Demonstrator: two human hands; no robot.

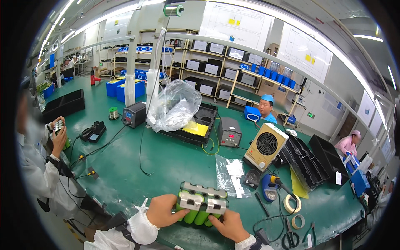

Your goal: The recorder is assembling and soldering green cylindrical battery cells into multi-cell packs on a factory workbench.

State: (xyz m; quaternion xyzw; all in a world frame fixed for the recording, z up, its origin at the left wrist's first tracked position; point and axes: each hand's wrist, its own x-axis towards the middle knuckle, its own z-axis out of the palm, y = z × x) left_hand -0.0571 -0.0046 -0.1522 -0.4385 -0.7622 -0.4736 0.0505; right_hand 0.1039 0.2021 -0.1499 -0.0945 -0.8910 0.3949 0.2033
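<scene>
Between my two hands is a battery pack (194, 216) of several green cylindrical cells, topped with black cell holders and silvery metal strips. My left hand (163, 211) is closed on its left end, the thumb lying along the near side. On the right end, my right hand (231, 225) grips it low, thumb against the green cells. The pack is held tilted over the near edge of the green table (166, 166). Its underside and most of my fingertips are hidden behind it.
Right of the pack lie tape rolls (292, 204), scissors (290, 235), pliers (310, 235) and a soldering iron (283, 186) in its blue stand. Beyond stand an ionizing fan (266, 146), a soldering station (229, 132) and a black tray (204, 114). A co-worker's hands (58, 135) hold cells at left.
</scene>
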